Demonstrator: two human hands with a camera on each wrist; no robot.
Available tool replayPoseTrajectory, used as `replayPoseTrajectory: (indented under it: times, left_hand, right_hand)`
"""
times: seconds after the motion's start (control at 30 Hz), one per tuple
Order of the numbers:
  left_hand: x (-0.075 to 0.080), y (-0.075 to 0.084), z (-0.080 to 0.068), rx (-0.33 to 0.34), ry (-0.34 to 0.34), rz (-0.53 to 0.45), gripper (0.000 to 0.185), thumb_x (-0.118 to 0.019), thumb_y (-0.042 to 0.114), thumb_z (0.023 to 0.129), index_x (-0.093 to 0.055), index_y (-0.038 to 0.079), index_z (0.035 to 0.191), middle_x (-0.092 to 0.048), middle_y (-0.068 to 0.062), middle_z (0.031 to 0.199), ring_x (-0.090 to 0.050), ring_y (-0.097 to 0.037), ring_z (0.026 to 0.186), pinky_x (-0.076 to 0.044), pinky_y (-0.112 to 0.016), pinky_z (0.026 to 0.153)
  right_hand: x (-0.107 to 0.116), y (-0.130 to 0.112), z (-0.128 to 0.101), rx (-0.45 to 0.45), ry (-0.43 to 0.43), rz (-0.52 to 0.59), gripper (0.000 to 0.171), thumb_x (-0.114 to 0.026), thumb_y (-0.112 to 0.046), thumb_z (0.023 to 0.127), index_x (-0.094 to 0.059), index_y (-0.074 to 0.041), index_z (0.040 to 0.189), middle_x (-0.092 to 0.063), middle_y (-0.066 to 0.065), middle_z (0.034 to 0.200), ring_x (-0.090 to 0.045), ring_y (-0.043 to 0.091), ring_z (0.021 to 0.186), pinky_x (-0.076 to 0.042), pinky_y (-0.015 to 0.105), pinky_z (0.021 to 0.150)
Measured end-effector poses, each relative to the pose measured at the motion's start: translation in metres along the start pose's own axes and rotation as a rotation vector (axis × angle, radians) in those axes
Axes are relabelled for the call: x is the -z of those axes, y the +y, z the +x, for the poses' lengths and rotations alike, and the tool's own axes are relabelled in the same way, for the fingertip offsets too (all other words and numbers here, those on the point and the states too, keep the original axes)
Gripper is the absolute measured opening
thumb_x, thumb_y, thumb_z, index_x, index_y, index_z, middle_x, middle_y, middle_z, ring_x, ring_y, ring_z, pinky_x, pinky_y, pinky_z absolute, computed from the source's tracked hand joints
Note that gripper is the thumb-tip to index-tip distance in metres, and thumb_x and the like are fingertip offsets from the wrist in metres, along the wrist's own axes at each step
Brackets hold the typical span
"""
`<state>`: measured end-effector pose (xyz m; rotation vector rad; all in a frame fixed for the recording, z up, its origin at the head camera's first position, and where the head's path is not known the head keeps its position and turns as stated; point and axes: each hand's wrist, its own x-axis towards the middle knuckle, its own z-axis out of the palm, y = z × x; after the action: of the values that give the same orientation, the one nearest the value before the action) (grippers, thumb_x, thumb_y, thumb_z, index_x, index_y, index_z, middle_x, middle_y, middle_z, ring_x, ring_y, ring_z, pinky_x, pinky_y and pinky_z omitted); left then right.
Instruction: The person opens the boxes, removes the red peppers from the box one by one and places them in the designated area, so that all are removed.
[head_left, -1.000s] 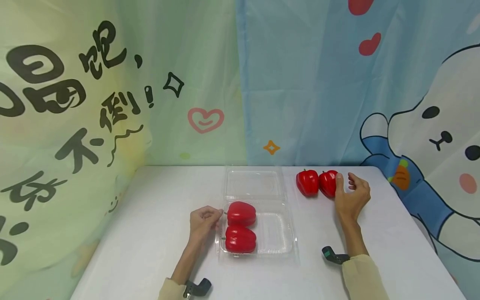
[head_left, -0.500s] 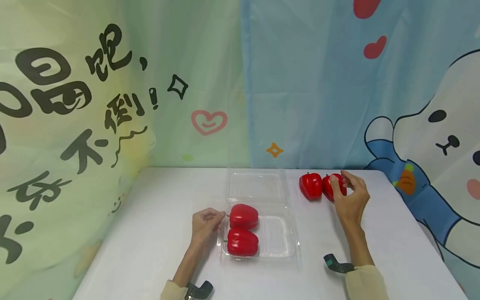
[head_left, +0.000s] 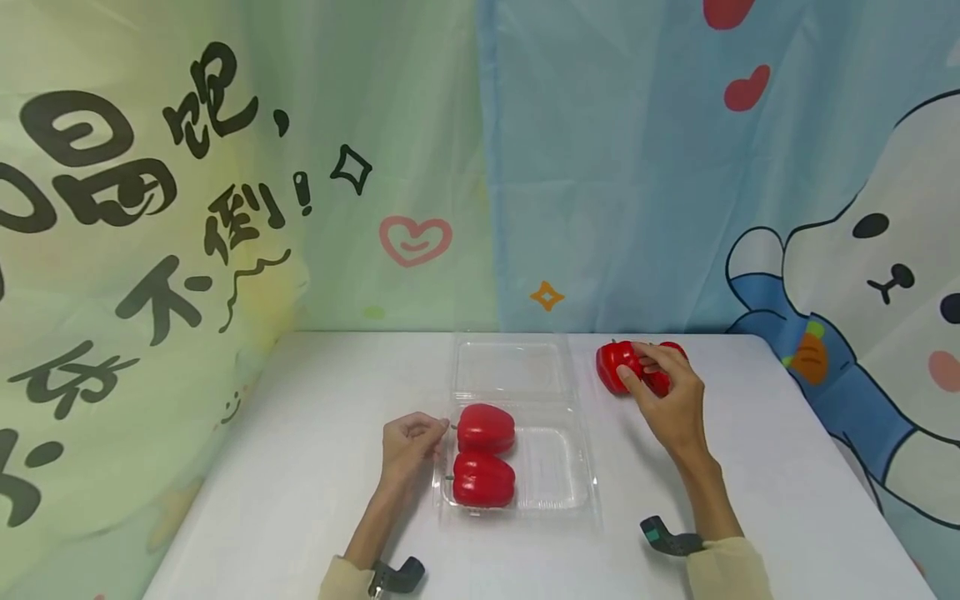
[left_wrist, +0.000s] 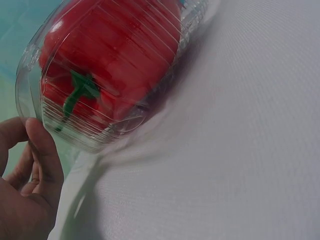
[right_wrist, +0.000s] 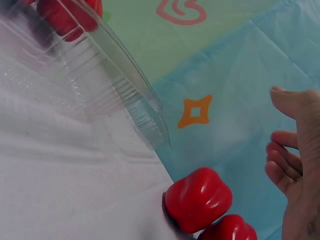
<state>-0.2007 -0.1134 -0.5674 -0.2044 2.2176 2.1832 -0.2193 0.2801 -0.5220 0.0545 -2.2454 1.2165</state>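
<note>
- Since the earlier frames, the right hand point(head_left: 670, 400) has swung from the far right pepper point(head_left: 663, 377) leftwards, and its fingers now reach over both loose peppers toward the left one point(head_left: 615, 364); the left hand point(head_left: 408, 439) has not shifted.
- Right hand: the head view shows thumb and fingers curving about the two loose peppers, but the wrist view shows the fingers spread and apart from the fruit, so I cannot tell whether it grips one yet.
- Left hand: fingers curled, pinching the left rim of the clear plastic box point(head_left: 558, 492) (it seems to be steadying it).
- Step in hand, as I judge it: filling the box. Two peppers point(head_left: 486, 428) point(head_left: 483, 479) already lie in its left half, stems toward the left hand; two sit on the white table point(head_left: 300, 433), touching each other, well right of the open lid point(head_left: 510, 367).
- Next move likely calls for a firm, wide grasp on one loose pepper, a lift clear of its neighbour, and a drop into the bare right half of the box.
- Materials: the peppers are glossy, smooth, lobed and blocky with thin green stems point(left_wrist: 75, 97); the box is thin, ribbed, see-through plastic that may flex; the tablecloth is matte and finely woven.
</note>
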Motion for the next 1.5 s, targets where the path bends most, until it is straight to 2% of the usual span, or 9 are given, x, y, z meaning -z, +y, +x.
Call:
replayPoseTrajectory:
  times: [0.17, 0.4, 0.7, 1.0, 1.1, 1.33, 1.5]
  left_hand:
    - [0.000, 0.002, 0.002, 0.000, 0.000, -0.020, 0.018, -0.080, 0.010, 0.097, -0.074, -0.007, 0.093, -0.069, -0.004, 0.067, -0.062, -0.008, 0.057, -0.054, -0.018, 0.058]
    - [0.001, 0.004, 0.002, -0.001, 0.004, -0.015, 0.019, -0.080, 0.012, 0.097, -0.074, -0.006, 0.093, -0.070, -0.004, 0.067, -0.062, -0.008, 0.057, -0.054, -0.018, 0.057]
    - [0.002, 0.003, 0.001, 0.005, 0.002, -0.007, 0.019, -0.080, 0.011, 0.098, -0.074, -0.006, 0.093, -0.070, -0.002, 0.067, -0.063, -0.008, 0.057, -0.054, -0.018, 0.057]
    - [0.002, 0.002, 0.001, 0.007, 0.008, 0.012, 0.018, -0.079, 0.012, 0.098, -0.075, -0.004, 0.092, -0.070, -0.004, 0.067, -0.062, -0.008, 0.056, -0.054, -0.018, 0.057]
    - [0.002, 0.001, 0.000, 0.011, 0.011, 0.017, 0.019, -0.079, 0.012, 0.098, -0.075, -0.006, 0.092, -0.071, -0.008, 0.068, -0.062, -0.009, 0.056, -0.055, -0.019, 0.058]
    - [0.002, -0.001, 0.002, 0.004, 0.014, 0.012, 0.017, -0.080, 0.012, 0.097, -0.075, -0.003, 0.091, -0.069, -0.005, 0.067, -0.063, -0.009, 0.057, -0.054, -0.019, 0.058]
    - [0.000, -0.001, 0.001, 0.011, 0.012, 0.025, 0.018, -0.080, 0.012, 0.097, -0.075, -0.003, 0.091, -0.070, -0.006, 0.068, -0.064, -0.010, 0.058, -0.055, -0.020, 0.059]
  right_hand:
    - [-0.004, -0.008, -0.003, 0.042, -0.099, 0.015, 0.061, -0.091, -0.009, 0.086, -0.070, -0.010, 0.143, -0.071, 0.016, 0.136, -0.061, 0.018, 0.112, -0.047, 0.002, 0.093]
    - [-0.012, -0.014, -0.010, 0.013, -0.223, 0.100, 0.056, -0.089, -0.010, 0.089, -0.071, -0.010, 0.142, -0.071, 0.012, 0.139, -0.066, 0.019, 0.114, -0.050, 0.008, 0.102]
    - [-0.025, -0.024, -0.020, 0.034, -0.283, 0.183, 0.051, -0.087, -0.008, 0.090, -0.073, -0.010, 0.139, -0.076, 0.015, 0.134, -0.070, 0.021, 0.111, -0.053, 0.012, 0.103]
    - [-0.040, -0.036, -0.027, 0.045, -0.378, 0.228, 0.055, -0.091, -0.011, 0.086, -0.074, -0.016, 0.138, -0.078, 0.007, 0.132, -0.070, 0.018, 0.111, -0.054, 0.018, 0.103]
    - [-0.043, -0.042, -0.030, 0.047, -0.414, 0.225, 0.059, -0.094, -0.014, 0.083, -0.074, -0.017, 0.139, -0.077, 0.005, 0.132, -0.070, 0.014, 0.111, -0.056, 0.024, 0.105]
    - [-0.050, -0.056, -0.038, 0.062, -0.466, 0.198, 0.062, -0.097, -0.019, 0.081, -0.074, -0.016, 0.138, -0.077, 0.001, 0.132, -0.070, 0.007, 0.110, -0.059, 0.057, 0.107]
    - [-0.053, -0.064, -0.045, 0.082, -0.497, 0.209, 0.058, -0.097, -0.022, 0.082, -0.075, -0.021, 0.136, -0.078, 0.001, 0.130, -0.070, 0.009, 0.109, -0.059, 0.061, 0.106]
